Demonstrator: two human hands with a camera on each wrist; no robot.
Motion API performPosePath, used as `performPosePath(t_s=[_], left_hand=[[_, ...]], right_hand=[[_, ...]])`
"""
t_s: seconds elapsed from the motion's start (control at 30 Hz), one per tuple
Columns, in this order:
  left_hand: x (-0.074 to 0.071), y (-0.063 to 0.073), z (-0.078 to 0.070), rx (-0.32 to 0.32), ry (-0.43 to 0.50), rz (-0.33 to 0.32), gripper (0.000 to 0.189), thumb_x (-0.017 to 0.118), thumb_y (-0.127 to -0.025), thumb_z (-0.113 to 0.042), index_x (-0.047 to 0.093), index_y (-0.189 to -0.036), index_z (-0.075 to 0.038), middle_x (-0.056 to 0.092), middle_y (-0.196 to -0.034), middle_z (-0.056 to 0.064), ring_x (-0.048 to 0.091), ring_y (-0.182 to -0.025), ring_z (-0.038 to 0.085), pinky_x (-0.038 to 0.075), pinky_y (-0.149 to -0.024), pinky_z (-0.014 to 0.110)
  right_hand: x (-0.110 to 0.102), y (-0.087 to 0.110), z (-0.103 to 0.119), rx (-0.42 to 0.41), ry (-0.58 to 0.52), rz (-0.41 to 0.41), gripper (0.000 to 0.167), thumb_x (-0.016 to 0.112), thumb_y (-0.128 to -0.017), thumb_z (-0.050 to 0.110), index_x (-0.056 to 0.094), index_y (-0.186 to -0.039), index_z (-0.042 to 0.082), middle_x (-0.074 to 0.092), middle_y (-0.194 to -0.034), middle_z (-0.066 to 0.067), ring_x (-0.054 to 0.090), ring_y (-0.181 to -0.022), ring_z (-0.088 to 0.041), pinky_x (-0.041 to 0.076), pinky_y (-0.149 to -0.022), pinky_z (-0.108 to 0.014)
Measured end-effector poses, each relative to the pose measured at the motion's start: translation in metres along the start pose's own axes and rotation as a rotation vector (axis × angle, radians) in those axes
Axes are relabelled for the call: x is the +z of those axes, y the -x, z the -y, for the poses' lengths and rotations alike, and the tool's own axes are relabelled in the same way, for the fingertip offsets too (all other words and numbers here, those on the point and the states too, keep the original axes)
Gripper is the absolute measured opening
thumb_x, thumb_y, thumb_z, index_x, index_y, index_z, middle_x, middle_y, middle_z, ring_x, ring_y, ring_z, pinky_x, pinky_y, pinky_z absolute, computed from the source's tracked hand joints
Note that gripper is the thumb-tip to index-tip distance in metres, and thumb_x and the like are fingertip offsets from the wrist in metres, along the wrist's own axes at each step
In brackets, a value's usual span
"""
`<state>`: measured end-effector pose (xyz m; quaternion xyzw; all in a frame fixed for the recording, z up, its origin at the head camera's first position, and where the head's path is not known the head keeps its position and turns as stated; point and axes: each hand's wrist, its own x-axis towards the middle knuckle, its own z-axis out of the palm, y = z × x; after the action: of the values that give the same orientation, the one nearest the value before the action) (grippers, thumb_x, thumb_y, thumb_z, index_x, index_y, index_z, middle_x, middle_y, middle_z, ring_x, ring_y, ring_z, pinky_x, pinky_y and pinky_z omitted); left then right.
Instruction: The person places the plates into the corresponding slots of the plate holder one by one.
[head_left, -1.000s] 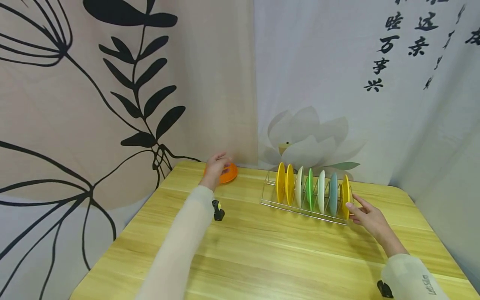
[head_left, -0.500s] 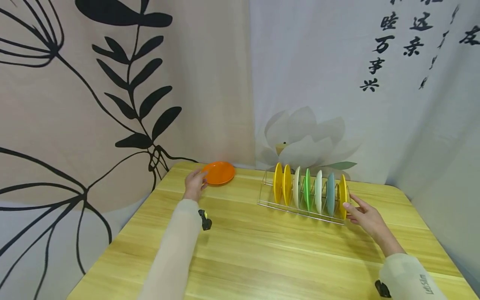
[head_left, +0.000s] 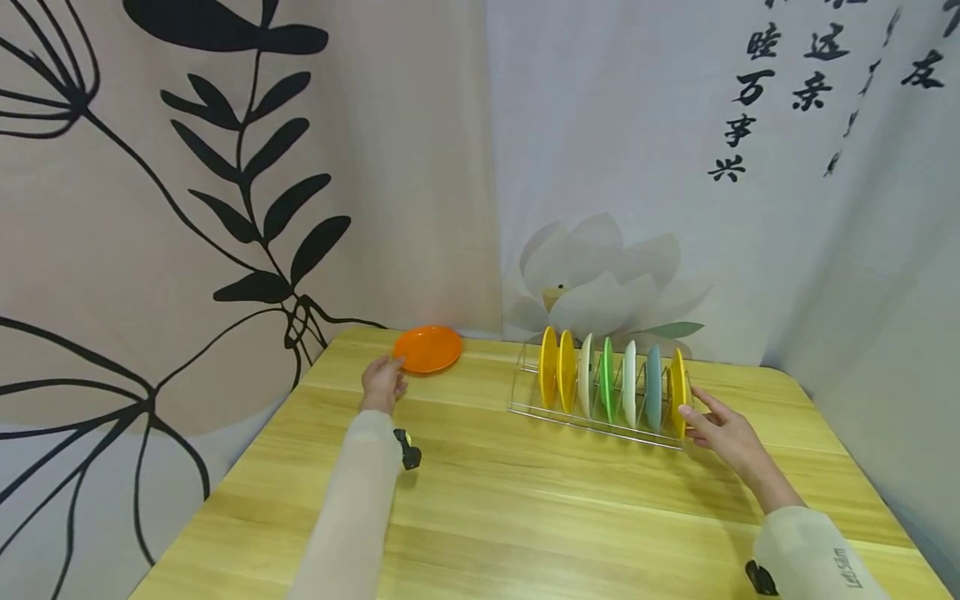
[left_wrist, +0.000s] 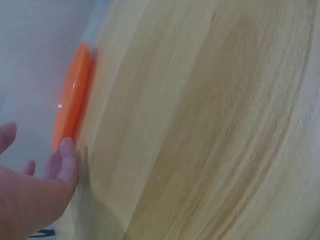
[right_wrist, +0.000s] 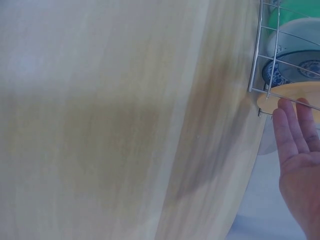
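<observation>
An orange plate (head_left: 428, 349) lies at the back left of the wooden table. My left hand (head_left: 382, 384) is at its near left rim. In the left wrist view, extended fingertips (left_wrist: 67, 146) meet the orange rim, with the thumb apart. A wire rack (head_left: 597, 423) holds a row of upright plates in yellow, cream, green, white and blue. The rightmost is a yellow plate (head_left: 678, 393). My right hand (head_left: 726, 433) touches the rack's right end beside it. Seen from the right wrist, its fingers (right_wrist: 285, 132) are fairly straight against the end wires.
A wooden table (head_left: 480, 500) spreads in front of both arms. Behind it hangs a printed curtain (head_left: 405, 167) with leaf drawings and characters, close to the table's back edge. Black wrist devices sit on both sleeves (head_left: 348, 492).
My left hand has come off from over the orange plate to its near left rim, uncovering it. The right hand stays at the rack's end. The head view has turned slightly right.
</observation>
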<state>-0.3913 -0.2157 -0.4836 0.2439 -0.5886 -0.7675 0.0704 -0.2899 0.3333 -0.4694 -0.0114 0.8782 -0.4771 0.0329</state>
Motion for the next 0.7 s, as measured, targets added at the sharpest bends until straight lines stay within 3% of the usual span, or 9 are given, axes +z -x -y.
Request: performPosePath(t_s=[0.3,0.47,0.7], left_hand=[[0.004,-0.009,0.008,-0.032,0.044,0.015,0.070,0.061,-0.099,-0.018,0.023,-0.157,-0.010,0.044,-0.128,0.005,0.048,-0.114,0.023,0.044,-0.105,0.038],[0.006,-0.008,0.008,-0.021,0.079,0.030,0.063,0.060,-0.100,-0.015,0.028,-0.154,-0.006,0.046,-0.120,0.009,0.048,-0.107,0.023,0.044,-0.104,0.039],[0.010,-0.010,0.007,-0.034,0.102,0.045,0.058,0.057,-0.101,-0.014,0.031,-0.152,-0.004,0.049,-0.119,0.011,0.049,-0.108,0.024,0.044,-0.105,0.040]], right_hand=[[0.000,0.000,0.002,0.008,0.010,-0.006,0.083,0.049,-0.099,0.056,0.015,-0.160,0.010,0.050,-0.134,-0.037,0.062,-0.111,-0.043,0.056,-0.088,-0.044],[0.000,0.001,0.002,0.011,0.003,-0.005,0.083,0.050,-0.099,0.056,0.015,-0.160,0.011,0.050,-0.134,-0.037,0.063,-0.110,-0.042,0.056,-0.089,-0.043],[0.000,0.001,0.002,0.007,0.019,-0.003,0.082,0.049,-0.100,0.055,0.015,-0.160,0.011,0.051,-0.133,-0.036,0.063,-0.110,-0.041,0.055,-0.090,-0.046]])
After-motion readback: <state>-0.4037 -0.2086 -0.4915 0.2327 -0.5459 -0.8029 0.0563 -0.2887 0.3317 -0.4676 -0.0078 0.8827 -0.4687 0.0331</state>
